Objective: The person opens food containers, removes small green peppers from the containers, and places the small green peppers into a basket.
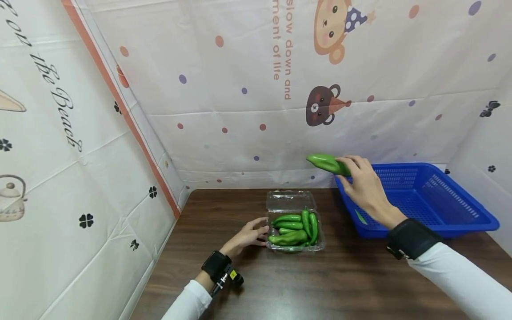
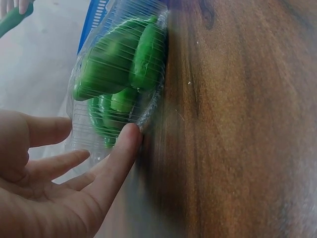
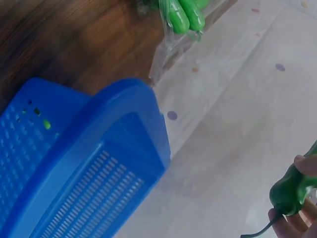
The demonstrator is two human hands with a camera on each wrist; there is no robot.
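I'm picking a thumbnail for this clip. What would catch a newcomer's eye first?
First, the glossy green pepper gripped by the right hand, raised above the blue perforated plastic basket. Next, the clear plastic clamshell box packed with peppers at mid-table, the left hand touching its side.

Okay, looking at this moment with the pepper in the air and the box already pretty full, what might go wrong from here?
1. The right hand grips the green pepper by one end only, so it might slip and fall onto the table short of the clear box.
2. The box already looks crowded with peppers, so another may roll off or keep its open lid from closing.
3. The left hand only touches the box with straight fingers, so the light box may slide.
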